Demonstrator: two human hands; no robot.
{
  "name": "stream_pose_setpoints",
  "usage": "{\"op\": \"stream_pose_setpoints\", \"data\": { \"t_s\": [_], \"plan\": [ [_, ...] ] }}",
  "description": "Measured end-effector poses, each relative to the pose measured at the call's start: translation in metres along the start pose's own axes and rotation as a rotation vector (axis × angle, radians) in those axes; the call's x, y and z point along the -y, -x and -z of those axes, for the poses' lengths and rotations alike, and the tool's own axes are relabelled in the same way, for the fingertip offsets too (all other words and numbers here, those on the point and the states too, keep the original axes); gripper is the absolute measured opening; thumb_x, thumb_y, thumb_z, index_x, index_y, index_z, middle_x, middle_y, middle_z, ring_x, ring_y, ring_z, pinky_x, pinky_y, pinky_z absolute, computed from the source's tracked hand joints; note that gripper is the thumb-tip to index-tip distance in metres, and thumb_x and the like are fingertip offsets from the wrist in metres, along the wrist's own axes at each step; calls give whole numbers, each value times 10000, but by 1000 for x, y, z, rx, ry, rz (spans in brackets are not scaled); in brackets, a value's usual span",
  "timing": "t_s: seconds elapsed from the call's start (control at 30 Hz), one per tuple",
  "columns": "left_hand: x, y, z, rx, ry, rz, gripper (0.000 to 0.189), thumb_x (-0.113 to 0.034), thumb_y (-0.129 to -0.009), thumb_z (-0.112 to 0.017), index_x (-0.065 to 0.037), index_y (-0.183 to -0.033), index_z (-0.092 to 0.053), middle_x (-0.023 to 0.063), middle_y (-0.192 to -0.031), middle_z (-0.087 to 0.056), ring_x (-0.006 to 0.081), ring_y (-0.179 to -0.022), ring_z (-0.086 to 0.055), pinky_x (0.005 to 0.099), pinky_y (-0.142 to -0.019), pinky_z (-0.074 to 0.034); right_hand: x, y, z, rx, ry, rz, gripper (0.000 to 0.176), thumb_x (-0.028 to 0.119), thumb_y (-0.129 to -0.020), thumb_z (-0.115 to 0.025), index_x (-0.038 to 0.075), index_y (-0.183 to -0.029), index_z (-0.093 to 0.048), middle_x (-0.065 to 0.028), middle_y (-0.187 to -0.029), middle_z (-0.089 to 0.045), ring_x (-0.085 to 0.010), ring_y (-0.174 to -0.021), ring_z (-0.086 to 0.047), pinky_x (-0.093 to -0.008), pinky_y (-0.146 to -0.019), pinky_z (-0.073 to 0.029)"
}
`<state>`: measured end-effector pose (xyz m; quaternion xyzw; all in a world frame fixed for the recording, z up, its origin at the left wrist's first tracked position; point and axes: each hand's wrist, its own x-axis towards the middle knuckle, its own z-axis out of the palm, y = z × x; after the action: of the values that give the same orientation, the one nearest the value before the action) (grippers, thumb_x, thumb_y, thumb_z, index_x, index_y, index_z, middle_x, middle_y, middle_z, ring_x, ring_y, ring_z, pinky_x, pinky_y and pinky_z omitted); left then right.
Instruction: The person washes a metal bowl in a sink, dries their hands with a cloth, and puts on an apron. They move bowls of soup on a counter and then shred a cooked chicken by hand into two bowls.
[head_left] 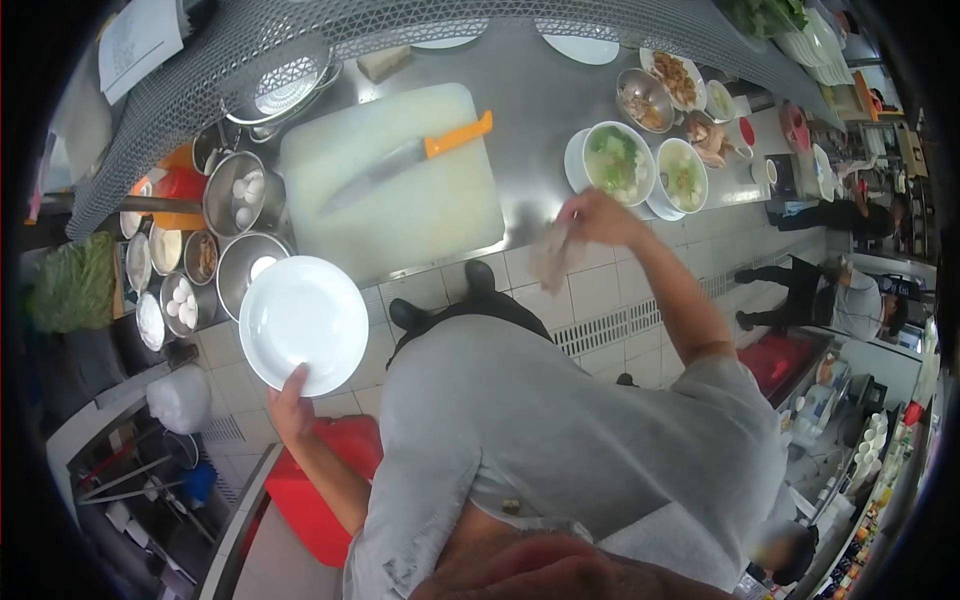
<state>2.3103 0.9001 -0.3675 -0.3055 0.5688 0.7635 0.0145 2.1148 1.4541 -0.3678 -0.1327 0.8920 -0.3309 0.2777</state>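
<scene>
My left hand (290, 402) is closed on the rim of a round white plate (304, 322), with the thumb on its upper face. The plate is tilted and overlaps a steel bowl at the counter's left end. My right hand (604, 218) is closed on a limp greyish-brown cloth (558, 258), blurred as it hangs over the counter's front edge. Close beyond that hand stand two white bowls of soup, one with green leaves and white pieces (618, 163), the other a paler green soup (682, 177).
A white cutting board (400, 225) carries an orange-handled knife (455, 136). Steel bowls of eggs (240, 192) stand to its left. At the right are a bowl (645, 100) and a plate of brown food (675, 80). Other people (850, 300) stand farther right.
</scene>
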Motion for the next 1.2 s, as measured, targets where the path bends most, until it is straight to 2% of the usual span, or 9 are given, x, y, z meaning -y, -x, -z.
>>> {"op": "stream_pose_setpoints", "data": {
  "t_s": [0.07, 0.27, 0.43, 0.57, 0.7, 0.8, 0.87, 0.97, 1.2],
  "plan": [
    [-2, 2, -3, -17, -15, -4, 634, -68, -850, -684, 52, -1419, -429, 145, -1321, -577, 250, -1203, -565, 378, -1053, -427, 9, -16, 47, -64, -126, -75, 305, 150, -660, -692, 37, -936, -754, -86, -782, -686, -158, -722, -629, -300, -687, -509],
    [-4, 20, -22, -29, 22, -35, 609, -76, -839, -676, 77, -1387, -458, 130, -1293, -579, 223, -1175, -555, 348, -1029, -410, 50, -93, 162, -348, 305, -76, 322, 264, -726, -722, 66, -977, -757, -132, -902, -720, -244, -787, -673, -360, -748, -539],
    [-4, 30, -42, -13, -1, -13, 599, -68, -839, -676, 65, -1384, -466, 121, -1298, -583, 221, -1184, -557, 347, -1030, -411, -95, -251, 174, -232, 326, -51, 302, 251, -830, -627, 70, -1042, -743, -138, -990, -736, -267, -902, -704, -390, -781, -541],
    [-12, 34, -75, -47, -45, -17, 582, -77, -836, -684, 53, -1368, -489, 115, -1291, -593, 219, -1172, -566, 343, -1031, -408, -155, -313, 107, -439, 685, -145, 304, 212, -896, -530, 68, -1059, -742, -146, -1060, -737, -286, -1023, -700, -392, -831, -547],
    [-21, 7, -109, 67, -95, 4, 581, -80, -843, -687, 57, -1369, -479, 126, -1273, -621, 229, -1176, -591, 356, -1054, -425, -104, -266, 31, -583, 675, -239, 261, 174, -894, -542, 65, -1002, -753, -175, -1026, -723, -297, -984, -705, -401, -809, -555],
    [-19, -43, -148, 161, -135, -36, 554, -85, -857, -675, 59, -1357, -485, 134, -1252, -626, 249, -1136, -616, 378, -968, -497, -29, -171, -14, -394, 647, -185, 225, 119, -880, -542, 17, -954, -729, -217, -996, -701, -323, -910, -711, -427, -728, -569],
    [-22, -75, -193, 285, -87, 53, 506, -100, -869, -673, 58, -1321, -510, 152, -1223, -625, 266, -1061, -637, 363, -810, -536, -51, -142, -80, -543, 606, -102, 236, 117, -882, -538, -22, -955, -714, -218, -977, -685, -352, -921, -690, -446, -753, -571],
    [-19, -128, -273, 454, -50, 144, 467, -116, -888, -675, 45, -1299, -521, 170, -1193, -641, 289, -996, -664, 371, -657, -536, -25, -62, -104, -271, 641, 59, 221, 119, -821, -574, -16, -914, -722, -234, -1017, -666, -376, -955, -667, -449, -788, -565],
    [47, -231, -456, 682, 48, 380, 464, -162, -959, -620, -19, -1361, -437, 175, -1189, -616, 295, -957, -676, 329, -683, -556, -23, -24, -107, -394, 390, 67, 189, 93, -774, -586, 17, -850, -742, -231, -1062, -638, -377, -967, -644, -440, -791, -565]
  ]
}}
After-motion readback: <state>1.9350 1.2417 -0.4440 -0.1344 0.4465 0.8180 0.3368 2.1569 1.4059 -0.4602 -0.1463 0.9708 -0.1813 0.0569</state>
